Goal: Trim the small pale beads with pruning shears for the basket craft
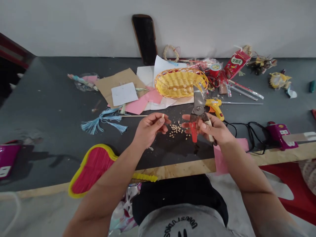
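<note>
Pinched between thumb and fingers of my left hand is a thin pale wooden stick. Its short end pokes out past the thumb, and the rest runs left towards a blue tassel. My right hand grips hand shears, blades upward, with one red handle and one whitish handle spread apart. The blades are clear of the stick. Many tiny cut wooden pieces lie scattered on the dark table between my hands. A red heart-shaped piece with yellow trim lies partly under my left forearm.
Behind my hands stands a yellow woven basket on paper sheets. A yellow glue gun lies right of the shears, near black cable and a purple box. A phone leans on the wall. A red drink carton stands back right.
</note>
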`<state>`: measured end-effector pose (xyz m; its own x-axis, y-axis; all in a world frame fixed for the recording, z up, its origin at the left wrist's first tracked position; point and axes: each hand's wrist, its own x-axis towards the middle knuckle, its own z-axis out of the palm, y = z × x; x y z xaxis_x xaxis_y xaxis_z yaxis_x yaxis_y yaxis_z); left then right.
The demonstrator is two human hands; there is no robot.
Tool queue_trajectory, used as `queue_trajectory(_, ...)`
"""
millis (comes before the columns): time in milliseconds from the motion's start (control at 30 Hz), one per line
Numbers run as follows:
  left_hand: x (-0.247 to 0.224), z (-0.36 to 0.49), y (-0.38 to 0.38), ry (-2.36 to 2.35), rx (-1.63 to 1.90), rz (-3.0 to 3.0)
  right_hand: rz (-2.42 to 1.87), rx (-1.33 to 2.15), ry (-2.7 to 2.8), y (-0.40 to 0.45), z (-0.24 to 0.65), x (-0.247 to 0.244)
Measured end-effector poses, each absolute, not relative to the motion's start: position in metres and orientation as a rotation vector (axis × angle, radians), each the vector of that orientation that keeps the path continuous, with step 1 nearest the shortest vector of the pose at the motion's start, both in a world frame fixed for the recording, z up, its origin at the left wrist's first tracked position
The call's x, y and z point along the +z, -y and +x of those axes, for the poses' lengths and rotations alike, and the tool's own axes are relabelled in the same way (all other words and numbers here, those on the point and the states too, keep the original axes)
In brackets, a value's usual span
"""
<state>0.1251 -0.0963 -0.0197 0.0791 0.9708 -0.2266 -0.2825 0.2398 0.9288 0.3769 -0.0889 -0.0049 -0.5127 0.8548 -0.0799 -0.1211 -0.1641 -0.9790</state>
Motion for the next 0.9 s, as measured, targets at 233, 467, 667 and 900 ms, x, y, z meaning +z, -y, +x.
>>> queue_trajectory(233, -0.021, 0.125, 0.096, -1.085, 1.173, 0.834, -0.865, 1.368, 1.541, 0.086, 0.381, -0.008)
queue_trajectory(467, -0.021, 0.125, 0.096, -1.068, 1.257, 0.840, -1.202, 0.219, 2.349, 0.089, 0.370, -0.014)
queue_trajectory(667, -0.026, 0.125, 0.097, -1.060, 1.307, 0.930, -1.258, -0.025, 2.527, 0.097, 0.360, -0.021)
queue_trajectory(900, -0.031, 0.123, 0.099, -1.136, 1.234, 1.078, -1.285, -0.004, 2.526, 0.098, 0.356, -0.025)
